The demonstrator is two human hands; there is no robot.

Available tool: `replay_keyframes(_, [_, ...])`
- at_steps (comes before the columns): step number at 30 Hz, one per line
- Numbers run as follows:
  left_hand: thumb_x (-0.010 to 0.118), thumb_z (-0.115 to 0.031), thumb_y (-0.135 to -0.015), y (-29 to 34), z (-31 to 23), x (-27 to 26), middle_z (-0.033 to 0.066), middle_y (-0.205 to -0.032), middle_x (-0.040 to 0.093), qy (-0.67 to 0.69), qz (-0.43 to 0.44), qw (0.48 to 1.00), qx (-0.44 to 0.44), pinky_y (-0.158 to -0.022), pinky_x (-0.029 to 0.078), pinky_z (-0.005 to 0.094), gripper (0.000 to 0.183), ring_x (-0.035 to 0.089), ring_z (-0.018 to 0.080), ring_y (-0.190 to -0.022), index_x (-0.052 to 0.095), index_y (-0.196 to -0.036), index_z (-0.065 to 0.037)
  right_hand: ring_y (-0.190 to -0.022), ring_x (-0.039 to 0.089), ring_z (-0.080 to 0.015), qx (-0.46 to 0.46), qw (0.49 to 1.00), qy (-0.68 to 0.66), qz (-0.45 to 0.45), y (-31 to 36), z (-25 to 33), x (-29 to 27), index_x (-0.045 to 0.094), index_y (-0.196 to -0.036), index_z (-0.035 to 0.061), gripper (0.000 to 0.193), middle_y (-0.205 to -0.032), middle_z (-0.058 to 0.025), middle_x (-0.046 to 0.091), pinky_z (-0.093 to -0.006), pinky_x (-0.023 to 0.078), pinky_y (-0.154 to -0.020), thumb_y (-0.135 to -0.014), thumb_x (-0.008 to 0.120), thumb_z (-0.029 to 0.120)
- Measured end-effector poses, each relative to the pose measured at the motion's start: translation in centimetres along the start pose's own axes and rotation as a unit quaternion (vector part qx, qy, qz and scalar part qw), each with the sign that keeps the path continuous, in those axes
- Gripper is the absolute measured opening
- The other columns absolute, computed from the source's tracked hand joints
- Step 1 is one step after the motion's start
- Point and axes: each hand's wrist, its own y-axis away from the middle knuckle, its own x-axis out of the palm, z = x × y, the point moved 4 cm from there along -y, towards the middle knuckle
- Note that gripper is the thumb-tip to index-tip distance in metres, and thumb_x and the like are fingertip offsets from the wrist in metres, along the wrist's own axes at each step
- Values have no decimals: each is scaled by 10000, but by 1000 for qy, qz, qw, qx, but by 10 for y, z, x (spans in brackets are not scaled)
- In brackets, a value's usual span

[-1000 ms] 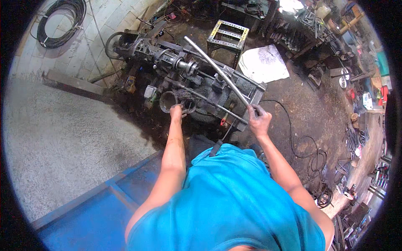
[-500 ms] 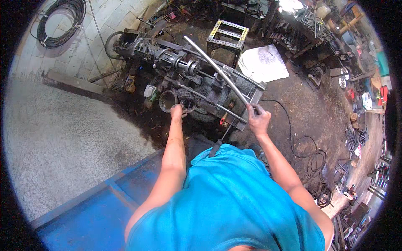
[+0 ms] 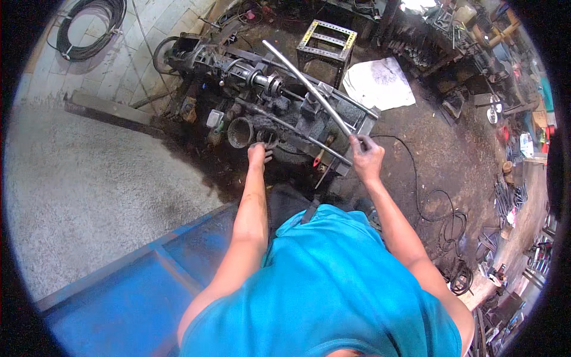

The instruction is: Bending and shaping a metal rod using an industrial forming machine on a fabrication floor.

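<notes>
My right hand (image 3: pixel 367 157) is closed round the near end of a long bright metal rod (image 3: pixel 309 88). The rod slants away up and left, above the bed of a dark, greasy machine (image 3: pixel 250 77) like a lathe. On the left, my left hand (image 3: pixel 259 154) is at the near rim of a dark round container (image 3: pixel 267 137), its fingers apart and slightly bent. I see nothing held in it, though its palm side is hidden. Beside that stands a wider round can (image 3: pixel 240 132), open at the top. A red-tipped tool (image 3: pixel 317 161) lies at the machine's near end.
A perforated metal stand (image 3: pixel 326 41) is behind the machine, with a pale stained sheet (image 3: pixel 379 84) on the floor beside it. A black cable (image 3: pixel 414 172) winds across the floor at right. Blue panels (image 3: pixel 131 297) are at lower left; a wire coil (image 3: pixel 89 53) hangs on the wall.
My left hand has shifted slightly right and its fingers show more apart. The right hand keeps hold of the rod, which has barely moved. The whole view has shifted a little.
</notes>
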Motion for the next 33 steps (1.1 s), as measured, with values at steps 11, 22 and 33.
replay_keyframes(11, [464, -251, -921, 23, 17, 13, 173, -1290, 552, -52, 81, 995, -34, -742, 550, 411, 463, 658, 314, -945, 440, -1306, 7, -607, 469, -58, 172, 924, -250, 232, 8, -25, -7, 595, -1224, 7, 371, -736, 27, 559, -238, 384, -534, -914, 613, 209])
replay_keyframes(22, [479, -236, -923, -14, 8, 43, 98, -1132, 622, -71, 159, 984, -44, -760, 511, 450, 365, 613, 259, -915, 527, -1225, -36, -581, 412, -45, 198, 961, -124, 151, 13, -25, -3, 633, -1217, 34, 348, -685, 65, 497, -231, 319, -507, -904, 629, 187])
replay_keyframes(33, [344, -447, -955, 10, 27, 115, 95, -1213, 604, 74, 143, 982, -98, -816, 467, 489, 526, 602, 268, -1008, 495, -1298, -79, -583, 439, -38, 237, 938, -183, 172, 15, -37, -26, 647, -1198, 33, 373, -701, 61, 550, -212, 353, -519, -879, 667, 224])
